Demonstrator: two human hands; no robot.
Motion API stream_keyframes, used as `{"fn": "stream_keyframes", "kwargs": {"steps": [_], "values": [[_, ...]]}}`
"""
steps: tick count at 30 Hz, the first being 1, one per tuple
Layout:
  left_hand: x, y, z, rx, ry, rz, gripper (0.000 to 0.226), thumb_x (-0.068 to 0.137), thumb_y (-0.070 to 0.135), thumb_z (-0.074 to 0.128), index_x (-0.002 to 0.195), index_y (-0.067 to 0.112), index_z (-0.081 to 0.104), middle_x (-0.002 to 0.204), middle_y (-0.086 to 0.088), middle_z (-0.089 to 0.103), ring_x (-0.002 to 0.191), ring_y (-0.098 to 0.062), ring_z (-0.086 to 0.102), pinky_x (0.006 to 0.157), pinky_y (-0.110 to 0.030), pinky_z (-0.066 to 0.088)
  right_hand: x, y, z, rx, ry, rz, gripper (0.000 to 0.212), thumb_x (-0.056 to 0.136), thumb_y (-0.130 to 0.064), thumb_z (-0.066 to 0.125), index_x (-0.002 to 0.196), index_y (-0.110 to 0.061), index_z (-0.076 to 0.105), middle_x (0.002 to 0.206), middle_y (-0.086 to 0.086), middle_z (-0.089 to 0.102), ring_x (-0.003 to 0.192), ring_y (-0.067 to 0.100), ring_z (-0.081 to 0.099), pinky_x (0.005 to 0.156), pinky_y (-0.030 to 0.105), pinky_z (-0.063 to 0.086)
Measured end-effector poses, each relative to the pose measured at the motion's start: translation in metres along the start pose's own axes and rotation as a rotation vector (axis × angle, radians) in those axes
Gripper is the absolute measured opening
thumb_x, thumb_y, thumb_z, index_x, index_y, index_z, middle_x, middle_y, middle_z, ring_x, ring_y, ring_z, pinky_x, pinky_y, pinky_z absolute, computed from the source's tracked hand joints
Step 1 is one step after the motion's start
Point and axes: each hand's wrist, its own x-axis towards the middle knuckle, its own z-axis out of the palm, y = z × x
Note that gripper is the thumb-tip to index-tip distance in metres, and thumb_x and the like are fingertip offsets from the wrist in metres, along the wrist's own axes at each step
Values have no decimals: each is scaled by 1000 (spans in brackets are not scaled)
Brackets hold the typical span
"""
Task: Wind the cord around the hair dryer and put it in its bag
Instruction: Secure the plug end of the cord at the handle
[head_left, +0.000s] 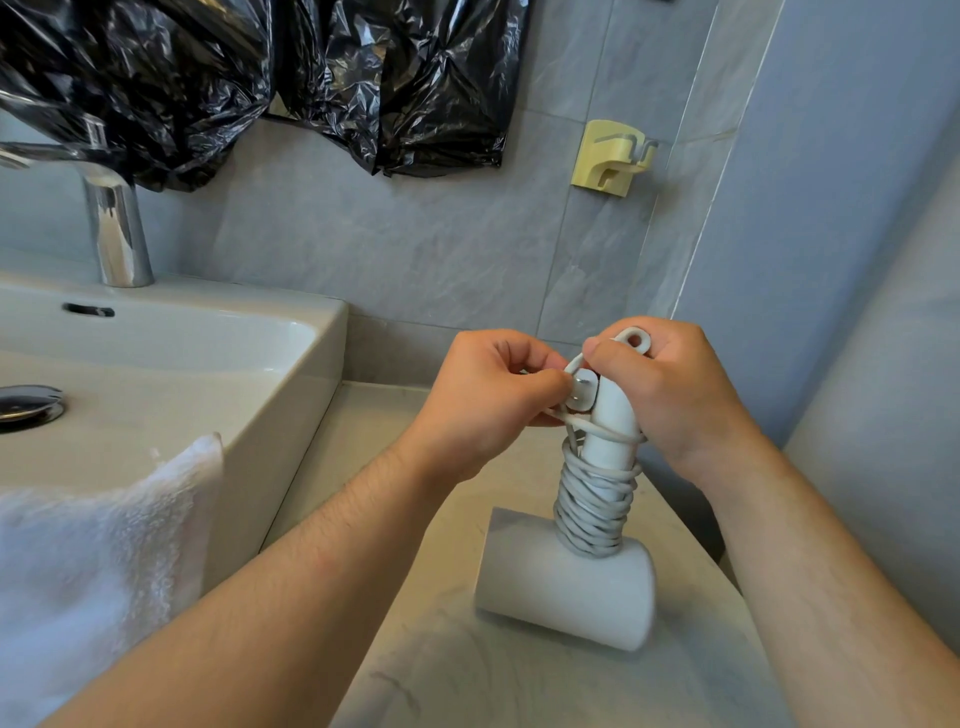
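A white hair dryer (566, 587) stands head-down on the counter, its handle pointing up. Grey-white cord (592, 514) is coiled many times around the lower handle. My right hand (670, 395) grips the top of the handle, where a hanging loop pokes out above the thumb. My left hand (488, 405) pinches the plug end (584, 392) of the cord against the handle, its metal prongs showing between my fingers. One strand crosses the handle just below the plug. No bag for the dryer is in view.
A white basin (291, 332) with a chrome faucet (111, 218) and drain lies at left, a white towel (88, 566) over its front edge. Black plastic sheeting (249, 73) hangs on the tiled wall above. A yellow wall holder (610, 156) is mounted behind. The wall stands close at right.
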Motion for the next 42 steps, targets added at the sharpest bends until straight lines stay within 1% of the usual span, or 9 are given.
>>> {"fn": "stream_keyframes", "kwargs": {"steps": [9,14,18,21,24,30,33,36,42], "values": [[2,-6,1,-61,-27,31,22,87,-11,52,73,-5,68,69,-16,63,62,-20,60,63,-30,57,0,2,6,17,92,-38,41,67,-24,59,69,16,54,73,38,55,66,45,52,56,51,47],[3,-15,-8,-197,-177,-62,21,86,-11,60,80,4,72,81,-18,69,78,-29,66,74,-37,57,1,6,6,81,85,35,27,69,-25,60,68,3,60,67,22,60,62,21,53,59,40,45],[4,-18,-7,-123,-131,-40,14,81,-2,69,85,11,72,83,-10,69,78,-20,65,71,-34,58,2,9,4,129,60,43,10,71,-25,62,69,-16,60,67,5,59,65,19,55,62,39,46],[7,-31,-9,-34,-82,-84,29,71,23,73,100,26,73,110,-4,68,111,-18,60,94,-38,52,0,11,4,160,55,16,7,73,-23,62,77,-19,58,72,8,59,68,20,56,64,39,47],[-1,-43,2,-295,-307,-275,50,83,29,61,133,20,57,128,-8,62,116,-25,59,98,-44,46,-3,10,6,169,136,-76,4,75,-22,60,75,-19,57,69,19,62,64,26,60,62,41,50],[-10,-42,1,-403,-533,-320,53,84,21,59,133,5,53,114,-15,62,97,-27,62,83,-36,51,0,15,1,-30,286,-304,16,83,-27,52,73,-16,59,74,4,57,70,13,54,65,25,43],[-10,-44,4,-361,-448,-276,47,75,12,68,122,10,60,101,-9,67,90,-24,65,78,-34,53,1,16,-3,-215,325,-390,15,87,-29,55,77,-20,59,75,-4,51,72,10,52,65,19,40],[-9,-45,9,-340,-355,-243,36,75,8,68,110,13,66,90,-6,70,83,-20,67,72,-30,55,0,11,-8,-199,273,-312,26,86,-42,55,79,-17,53,72,0,53,67,16,52,59,25,42],[-3,-50,8,-172,-129,-169,31,91,1,63,121,8,61,106,-19,71,97,-33,69,84,-43,55,-6,-3,-15,-464,-42,-123,45,64,-65,61,79,-23,50,70,-10,52,63,9,50,58,29,46]]}}
